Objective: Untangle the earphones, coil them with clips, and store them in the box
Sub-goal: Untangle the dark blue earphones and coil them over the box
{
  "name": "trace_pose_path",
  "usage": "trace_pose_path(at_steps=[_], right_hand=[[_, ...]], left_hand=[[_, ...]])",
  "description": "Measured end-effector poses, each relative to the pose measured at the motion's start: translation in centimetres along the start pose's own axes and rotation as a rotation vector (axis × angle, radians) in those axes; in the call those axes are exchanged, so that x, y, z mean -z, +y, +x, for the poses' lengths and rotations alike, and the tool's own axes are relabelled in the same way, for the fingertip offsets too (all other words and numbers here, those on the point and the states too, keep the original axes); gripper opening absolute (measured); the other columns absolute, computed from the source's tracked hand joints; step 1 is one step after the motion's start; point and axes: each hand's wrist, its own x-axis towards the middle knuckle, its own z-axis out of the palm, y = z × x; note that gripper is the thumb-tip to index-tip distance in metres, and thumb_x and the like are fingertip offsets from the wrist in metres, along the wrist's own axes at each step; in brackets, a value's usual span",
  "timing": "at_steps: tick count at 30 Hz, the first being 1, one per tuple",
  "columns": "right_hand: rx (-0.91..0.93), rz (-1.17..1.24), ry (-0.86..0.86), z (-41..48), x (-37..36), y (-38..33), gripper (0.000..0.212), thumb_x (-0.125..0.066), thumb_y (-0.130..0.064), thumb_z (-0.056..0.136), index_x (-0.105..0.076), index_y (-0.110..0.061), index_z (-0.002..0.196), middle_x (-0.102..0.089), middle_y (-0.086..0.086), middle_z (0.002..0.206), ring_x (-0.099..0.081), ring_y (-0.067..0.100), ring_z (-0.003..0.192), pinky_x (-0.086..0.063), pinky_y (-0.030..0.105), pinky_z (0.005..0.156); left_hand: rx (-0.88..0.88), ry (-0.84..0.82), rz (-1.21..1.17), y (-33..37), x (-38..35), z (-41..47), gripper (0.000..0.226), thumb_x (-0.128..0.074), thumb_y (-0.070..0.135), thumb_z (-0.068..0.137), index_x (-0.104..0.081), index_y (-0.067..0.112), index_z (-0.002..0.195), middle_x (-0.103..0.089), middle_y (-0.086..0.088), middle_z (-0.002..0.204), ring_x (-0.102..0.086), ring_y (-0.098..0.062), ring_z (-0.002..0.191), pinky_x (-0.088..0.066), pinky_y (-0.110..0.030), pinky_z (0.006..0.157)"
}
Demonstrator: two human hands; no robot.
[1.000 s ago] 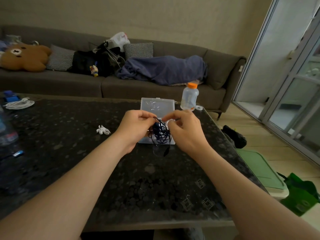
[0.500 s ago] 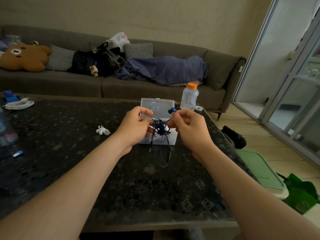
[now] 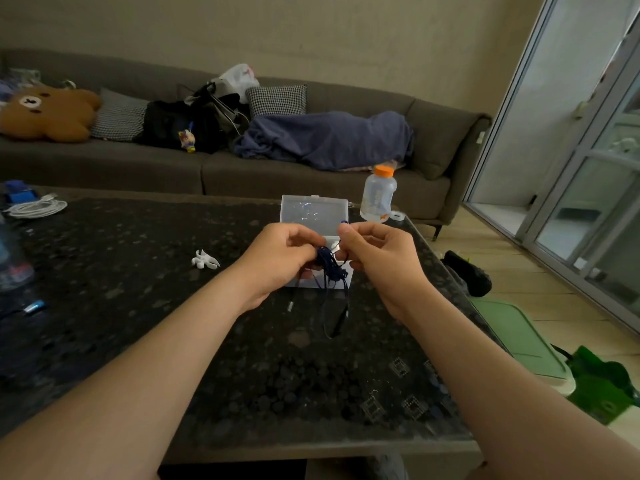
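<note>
**Both hands on the tangled earphones, just above the open box**

We hold the earphones [image 3: 329,266] up off the table [image 3: 138,323], between our two hands, in front of us and right over the near part of the box [image 3: 313,211]. The dark blue wire is bunched in a knot between the hands. Our left hand [image 3: 280,258] has its fingers curled in and pinches the left side of that knot. Our right hand [image 3: 381,258] is curled too. Its thumb and forefinger pinch a strand at the top, where a small blue earbud tip peeks out, and the lower fingers close on the wire beside the knot. Several loose loops hang from the bunch and trail down towards the tabletop, one ending in a small pale plug. We cannot tell whether the lowest loops touch the table.

The box is clear plastic and stands open, its lid tilted up on the far side and its base partly hidden behind our hands. The white clips [image 3: 205,260] lie on the table to the left of the left hand, apart from it. A bottle [image 3: 378,197] with an orange cap stands just right of the box lid, near the far edge. A coiled white cable [image 3: 36,208] lies at the far left. Beyond the table runs a grey sofa [image 3: 104,161] with a blue blanket [image 3: 329,136] and a brown bear cushion [image 3: 48,114].
</note>
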Motion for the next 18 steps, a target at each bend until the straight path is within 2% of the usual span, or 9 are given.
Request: trace_pose_path(at_steps=[2, 4, 7, 9, 13, 16, 18], right_hand=[[-0.045, 0.04, 0.005, 0.27, -0.08, 0.11, 0.014, -0.079, -0.027, 0.095, -0.08, -0.014, 0.092, -0.08, 0.004, 0.087, -0.076, 0.017, 0.09, -0.062, 0.042, 0.096], [-0.067, 0.061, -0.002, 0.36, -0.26, 0.15, 0.011, -0.082, -0.023, 0.092, -0.079, -0.012, 0.096, -0.081, 0.002, 0.091, -0.077, 0.018, 0.097, -0.059, 0.045, 0.102], [-0.072, 0.038, -0.025, 0.25, -0.35, 0.13, 0.018, -0.082, -0.017, 0.092, -0.074, -0.017, 0.109, -0.082, -0.001, 0.094, -0.078, 0.013, 0.098, -0.056, 0.042, 0.106], [-0.056, -0.043, -0.053, 0.07, -0.3, 0.05, 0.028, -0.08, -0.016, 0.094, -0.07, -0.021, 0.12, -0.082, -0.004, 0.094, -0.078, 0.007, 0.095, -0.058, 0.036, 0.102], [0.033, -0.165, -0.062, -0.2, -0.37, 0.2, 0.044, -0.082, -0.013, 0.092, -0.065, -0.022, 0.132, -0.082, -0.003, 0.09, -0.078, 0.005, 0.086, -0.061, 0.019, 0.079], [0.082, -0.202, -0.056, -0.27, -0.62, 0.17, 0.046, -0.081, -0.011, 0.091, -0.065, -0.02, 0.133, -0.082, -0.005, 0.09, -0.078, 0.006, 0.085, -0.063, 0.026, 0.082], [0.08, -0.203, -0.046, -0.29, -0.67, 0.11, 0.046, -0.08, -0.009, 0.091, -0.065, -0.018, 0.134, -0.082, -0.005, 0.09, -0.079, 0.008, 0.082, -0.064, 0.026, 0.078]], left_hand=[[-0.005, 0.041, 0.016, 0.03, -0.06, 0.16, 0.021, -0.056, 0.008, 0.108, -0.072, 0.021, 0.114, -0.076, -0.002, 0.114, -0.074, -0.016, 0.105, -0.063, -0.035, 0.089], [-0.025, 0.084, 0.07, -0.04, -0.07, 0.31, 0.022, -0.055, 0.01, 0.108, -0.072, 0.023, 0.113, -0.075, 0.001, 0.115, -0.07, -0.014, 0.108, -0.057, -0.03, 0.089], [-0.049, 0.123, 0.096, -0.01, -0.12, 0.34, 0.021, -0.054, 0.012, 0.108, -0.071, 0.025, 0.111, -0.073, 0.001, 0.115, -0.069, -0.013, 0.108, -0.056, -0.028, 0.088], [-0.065, 0.126, 0.092, -0.08, -0.17, 0.29, 0.02, -0.055, 0.013, 0.109, -0.07, 0.024, 0.113, -0.072, 0.0, 0.115, -0.07, -0.015, 0.107, -0.061, -0.031, 0.088], [-0.079, 0.092, 0.07, 0.09, -0.21, 0.01, 0.018, -0.056, 0.017, 0.109, -0.071, 0.023, 0.116, -0.071, -0.001, 0.115, -0.071, -0.017, 0.108, -0.065, -0.032, 0.083], [-0.088, 0.044, 0.049, 0.25, -0.02, -0.12, 0.017, -0.067, 0.014, 0.103, -0.073, 0.022, 0.116, -0.073, 0.0, 0.114, -0.071, -0.018, 0.109, -0.064, -0.038, 0.092], [-0.124, 0.03, 0.098, 0.07, 0.22, -0.2, 0.027, -0.078, 0.011, 0.094, -0.074, 0.025, 0.116, -0.074, 0.004, 0.114, -0.072, -0.016, 0.11, -0.061, -0.04, 0.099]])
